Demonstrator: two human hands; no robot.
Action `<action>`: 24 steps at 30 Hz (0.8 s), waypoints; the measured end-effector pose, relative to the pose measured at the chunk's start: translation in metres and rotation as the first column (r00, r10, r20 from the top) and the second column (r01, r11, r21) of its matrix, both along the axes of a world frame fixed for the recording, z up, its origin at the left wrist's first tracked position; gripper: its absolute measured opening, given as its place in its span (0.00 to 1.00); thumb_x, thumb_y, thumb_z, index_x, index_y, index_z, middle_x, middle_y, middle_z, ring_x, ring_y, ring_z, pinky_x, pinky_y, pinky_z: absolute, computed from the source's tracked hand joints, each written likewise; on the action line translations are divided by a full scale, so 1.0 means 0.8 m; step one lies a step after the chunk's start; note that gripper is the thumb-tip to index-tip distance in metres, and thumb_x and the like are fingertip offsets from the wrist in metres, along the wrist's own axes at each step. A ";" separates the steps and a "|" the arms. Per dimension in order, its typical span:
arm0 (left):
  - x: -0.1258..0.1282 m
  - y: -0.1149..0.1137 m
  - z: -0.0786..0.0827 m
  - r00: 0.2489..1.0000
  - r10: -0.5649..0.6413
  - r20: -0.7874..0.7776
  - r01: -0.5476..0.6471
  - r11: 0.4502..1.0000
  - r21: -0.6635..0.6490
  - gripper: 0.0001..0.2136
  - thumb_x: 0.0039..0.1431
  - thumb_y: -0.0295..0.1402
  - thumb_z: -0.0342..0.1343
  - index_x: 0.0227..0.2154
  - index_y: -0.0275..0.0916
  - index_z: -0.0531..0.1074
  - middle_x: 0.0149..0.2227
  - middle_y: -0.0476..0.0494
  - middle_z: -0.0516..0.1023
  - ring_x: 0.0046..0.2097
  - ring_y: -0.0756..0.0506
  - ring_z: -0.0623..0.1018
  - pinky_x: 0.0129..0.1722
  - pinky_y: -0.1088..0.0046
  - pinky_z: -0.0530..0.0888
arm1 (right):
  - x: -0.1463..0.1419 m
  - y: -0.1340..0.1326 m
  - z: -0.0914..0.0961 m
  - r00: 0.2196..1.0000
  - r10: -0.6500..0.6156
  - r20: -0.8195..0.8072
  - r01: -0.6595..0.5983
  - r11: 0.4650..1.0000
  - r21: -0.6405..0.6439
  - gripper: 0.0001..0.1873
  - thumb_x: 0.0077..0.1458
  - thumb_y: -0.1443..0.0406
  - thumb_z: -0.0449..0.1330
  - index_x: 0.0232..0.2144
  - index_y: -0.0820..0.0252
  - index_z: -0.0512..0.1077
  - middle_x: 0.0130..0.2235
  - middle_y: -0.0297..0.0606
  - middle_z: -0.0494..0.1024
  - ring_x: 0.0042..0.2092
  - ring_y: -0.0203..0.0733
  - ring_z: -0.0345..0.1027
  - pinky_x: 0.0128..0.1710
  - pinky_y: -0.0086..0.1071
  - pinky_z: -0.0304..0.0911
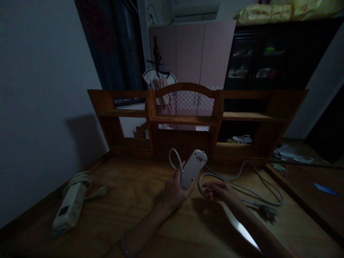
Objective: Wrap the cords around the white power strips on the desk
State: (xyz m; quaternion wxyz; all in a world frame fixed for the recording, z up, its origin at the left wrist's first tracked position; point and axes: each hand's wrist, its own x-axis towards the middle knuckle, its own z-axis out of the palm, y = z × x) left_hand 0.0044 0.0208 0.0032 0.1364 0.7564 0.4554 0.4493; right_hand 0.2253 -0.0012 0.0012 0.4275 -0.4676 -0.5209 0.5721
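Note:
My left hand (174, 188) grips the near end of a white power strip (194, 167), holding it tilted up off the wooden desk (139, 200). Its grey-white cable (242, 179) loops out to the right across the desk and ends in a plug (267, 211). My right hand (218, 190) rests on the desk with curled fingers closed on a loop of that cable, just right of the strip. A second white power strip (70, 204) with its coiled cord lies flat at the desk's left side.
A wooden shelf unit (188, 120) stands along the desk's back edge, with small items in its lower right bay. Papers (288, 154) and a blue object (325, 189) lie at right. A white wall is at left; pink wardrobe and dark cabinet stand behind.

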 end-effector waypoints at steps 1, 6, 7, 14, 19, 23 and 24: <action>-0.001 0.000 0.000 1.000 -0.005 -0.012 0.005 1.000 0.011 0.42 0.54 0.35 0.60 0.66 0.46 0.42 0.62 0.39 0.63 0.56 0.40 0.72 0.53 0.63 0.70 | -0.002 -0.001 0.001 1.000 0.024 -0.014 -0.024 1.000 0.008 0.25 0.50 0.49 0.63 0.39 0.65 0.77 0.33 0.42 0.79 0.29 0.38 0.70 0.33 0.32 0.66; -0.002 -0.001 -0.001 0.995 -0.008 -0.095 0.013 0.999 0.045 0.43 0.52 0.34 0.61 0.66 0.46 0.42 0.62 0.38 0.63 0.57 0.39 0.71 0.54 0.62 0.69 | -0.011 -0.007 0.010 0.998 0.048 -0.044 -0.045 0.996 0.076 0.29 0.52 0.52 0.64 0.52 0.59 0.69 0.43 0.43 0.78 0.34 0.40 0.73 0.36 0.35 0.68; -0.002 -0.002 0.000 0.994 -0.016 -0.106 0.021 0.999 0.045 0.42 0.52 0.34 0.61 0.66 0.46 0.43 0.61 0.38 0.64 0.57 0.39 0.70 0.54 0.62 0.69 | -0.012 -0.009 0.012 0.998 0.029 -0.050 -0.024 0.996 0.089 0.29 0.53 0.52 0.64 0.54 0.58 0.67 0.44 0.44 0.78 0.34 0.41 0.74 0.37 0.36 0.69; 0.001 -0.006 0.002 0.987 -0.041 -0.156 0.040 0.999 -0.007 0.40 0.52 0.35 0.61 0.65 0.46 0.47 0.61 0.38 0.65 0.56 0.37 0.71 0.53 0.62 0.69 | -0.015 -0.010 0.017 0.990 -0.089 -0.114 0.104 0.986 0.131 0.23 0.57 0.50 0.59 0.49 0.57 0.69 0.47 0.45 0.76 0.33 0.42 0.74 0.36 0.37 0.70; 0.001 -0.003 0.001 0.993 -0.040 -0.108 0.039 0.999 -0.012 0.40 0.51 0.35 0.61 0.65 0.46 0.47 0.61 0.39 0.64 0.57 0.37 0.70 0.55 0.62 0.68 | -0.005 -0.003 0.007 0.979 -0.200 -0.045 0.205 0.959 0.196 0.23 0.56 0.48 0.59 0.44 0.59 0.74 0.40 0.42 0.77 0.32 0.41 0.71 0.35 0.35 0.69; 0.001 0.005 0.000 1.000 0.015 -0.011 -0.016 0.999 -0.034 0.39 0.52 0.35 0.61 0.65 0.47 0.48 0.61 0.40 0.65 0.56 0.38 0.71 0.54 0.63 0.68 | 0.015 0.006 -0.001 0.905 -0.422 0.052 0.386 0.867 0.315 0.20 0.52 0.50 0.63 0.38 0.59 0.77 0.40 0.41 0.78 0.42 0.47 0.71 0.45 0.39 0.66; 0.001 0.007 -0.001 0.999 0.044 0.016 -0.043 0.998 -0.043 0.38 0.53 0.36 0.60 0.65 0.46 0.49 0.60 0.40 0.65 0.56 0.38 0.72 0.53 0.64 0.69 | 0.019 0.008 0.001 0.877 -0.475 0.069 0.425 0.835 0.348 0.19 0.50 0.50 0.65 0.37 0.58 0.78 0.40 0.41 0.78 0.44 0.49 0.71 0.48 0.41 0.64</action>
